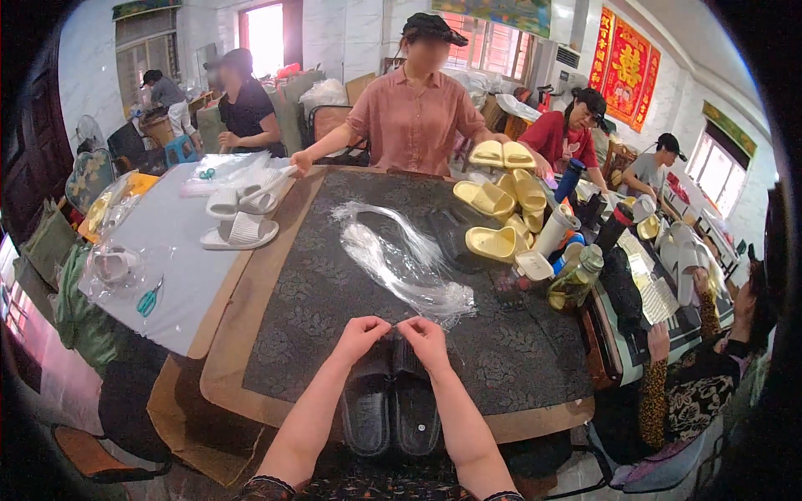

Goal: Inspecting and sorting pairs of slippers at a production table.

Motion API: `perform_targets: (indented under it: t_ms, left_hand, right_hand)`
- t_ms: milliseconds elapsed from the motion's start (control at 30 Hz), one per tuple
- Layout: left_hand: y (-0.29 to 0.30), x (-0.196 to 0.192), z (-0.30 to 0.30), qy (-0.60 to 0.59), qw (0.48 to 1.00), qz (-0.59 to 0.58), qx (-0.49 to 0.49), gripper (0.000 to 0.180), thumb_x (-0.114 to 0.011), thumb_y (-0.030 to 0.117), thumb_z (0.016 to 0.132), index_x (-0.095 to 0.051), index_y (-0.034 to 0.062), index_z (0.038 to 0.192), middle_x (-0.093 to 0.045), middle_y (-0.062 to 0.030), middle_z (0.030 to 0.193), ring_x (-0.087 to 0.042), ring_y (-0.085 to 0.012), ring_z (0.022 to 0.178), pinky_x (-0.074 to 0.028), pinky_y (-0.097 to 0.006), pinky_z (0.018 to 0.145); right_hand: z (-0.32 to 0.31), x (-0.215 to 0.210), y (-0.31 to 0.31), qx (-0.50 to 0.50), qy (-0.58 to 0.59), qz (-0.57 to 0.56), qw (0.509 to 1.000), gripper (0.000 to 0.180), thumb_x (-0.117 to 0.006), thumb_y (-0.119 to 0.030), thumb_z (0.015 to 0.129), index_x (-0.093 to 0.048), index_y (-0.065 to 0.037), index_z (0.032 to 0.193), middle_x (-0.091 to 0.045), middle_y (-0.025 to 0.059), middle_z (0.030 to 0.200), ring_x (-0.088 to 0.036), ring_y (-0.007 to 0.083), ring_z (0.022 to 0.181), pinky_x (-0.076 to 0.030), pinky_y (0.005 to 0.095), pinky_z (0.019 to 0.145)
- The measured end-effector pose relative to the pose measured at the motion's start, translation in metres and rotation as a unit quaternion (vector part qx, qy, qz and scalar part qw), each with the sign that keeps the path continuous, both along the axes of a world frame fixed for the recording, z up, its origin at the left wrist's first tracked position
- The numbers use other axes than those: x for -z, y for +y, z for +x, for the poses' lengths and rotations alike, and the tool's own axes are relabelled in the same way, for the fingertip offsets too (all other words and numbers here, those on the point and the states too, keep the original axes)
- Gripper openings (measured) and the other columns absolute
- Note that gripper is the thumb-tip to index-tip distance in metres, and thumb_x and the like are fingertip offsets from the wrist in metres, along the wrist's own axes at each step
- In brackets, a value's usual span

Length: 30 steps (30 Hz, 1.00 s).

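Just above the near edge of the dark table mat, my left hand (363,336) and my right hand (424,342) come close together, fingertips pinched. Whatever is between the fingertips is too small to make out. Directly under them lies a pair of black slippers (368,413), side by side, toes toward me, with their straps partly hidden by my hands. Beyond my hands a bundle of clear plastic strands (376,263) spreads in a loose loop over the patterned mat (292,334).
Across the table a person in a pink shirt (418,117) touches white slippers (241,230) and yellow slippers (489,200). Bottles (576,280) stand at the right. Teal scissors (149,299) lie on the grey table (180,292). Another person's hand (658,341) is at the right.
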<state>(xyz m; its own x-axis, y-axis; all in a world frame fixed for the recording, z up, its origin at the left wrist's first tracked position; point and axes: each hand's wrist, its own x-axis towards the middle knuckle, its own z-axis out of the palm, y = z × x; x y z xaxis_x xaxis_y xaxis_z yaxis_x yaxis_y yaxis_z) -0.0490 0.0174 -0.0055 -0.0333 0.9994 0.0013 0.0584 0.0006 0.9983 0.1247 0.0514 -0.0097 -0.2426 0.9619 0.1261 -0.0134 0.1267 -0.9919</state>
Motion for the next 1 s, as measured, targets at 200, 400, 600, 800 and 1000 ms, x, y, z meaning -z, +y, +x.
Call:
perform_targets:
  t_ms: [200,400,600,800,1000]
  left_hand:
    - [-0.001,-0.005,0.002,0.008,1.000,0.015,0.011,0.020,-0.064,0.022,0.085,-0.068,0.0029,0.084,-0.060,0.0047,0.073,-0.048,-0.0039,0.067,-0.039,-0.020,0.061]
    - [0.000,-0.005,0.003,0.002,1.000,0.014,0.014,0.020,-0.064,0.023,0.086,-0.068,0.0032,0.084,-0.059,0.0052,0.072,-0.048,-0.0039,0.066,-0.039,-0.021,0.061]
    - [0.000,0.000,0.000,-0.011,1.000,0.012,0.014,0.021,-0.065,0.023,0.086,-0.068,0.0025,0.085,-0.058,0.0053,0.072,-0.048,-0.0039,0.067,-0.039,-0.021,0.061]
    - [0.002,0.002,0.000,0.003,1.000,0.022,0.021,0.024,-0.065,0.025,0.085,-0.068,0.0010,0.086,-0.062,0.0022,0.073,-0.051,-0.0058,0.067,-0.042,-0.023,0.061]
    - [0.002,0.002,0.001,-0.015,0.999,0.025,0.020,0.024,-0.065,0.024,0.084,-0.068,0.0011,0.085,-0.062,0.0021,0.073,-0.051,-0.0058,0.066,-0.042,-0.023,0.061]
  right_hand:
    - [0.001,-0.005,-0.003,-0.008,-0.016,0.009,1.000,0.013,-0.067,-0.013,0.082,-0.067,-0.001,0.087,-0.064,-0.0011,0.078,-0.055,0.0056,0.071,-0.044,0.0220,0.066]
    - [0.006,0.000,0.003,0.020,0.035,-0.020,0.999,0.015,-0.068,-0.015,0.082,-0.067,-0.001,0.086,-0.061,-0.0027,0.072,-0.052,0.0049,0.068,-0.043,0.0217,0.064]
    - [-0.002,-0.006,-0.003,-0.021,-0.051,0.028,0.998,0.009,-0.066,-0.012,0.083,-0.065,-0.004,0.081,-0.060,-0.0032,0.072,-0.052,0.0039,0.069,-0.041,0.0211,0.062]
    - [0.002,0.000,0.002,0.009,0.056,-0.025,0.998,0.009,-0.066,-0.011,0.083,-0.065,-0.003,0.082,-0.061,-0.0030,0.073,-0.052,0.0039,0.066,-0.040,0.0202,0.061]
    - [0.002,0.001,0.003,0.012,0.027,-0.019,0.999,0.008,-0.065,-0.010,0.084,-0.065,-0.003,0.081,-0.061,-0.0025,0.073,-0.052,0.0042,0.067,-0.040,0.0201,0.062]
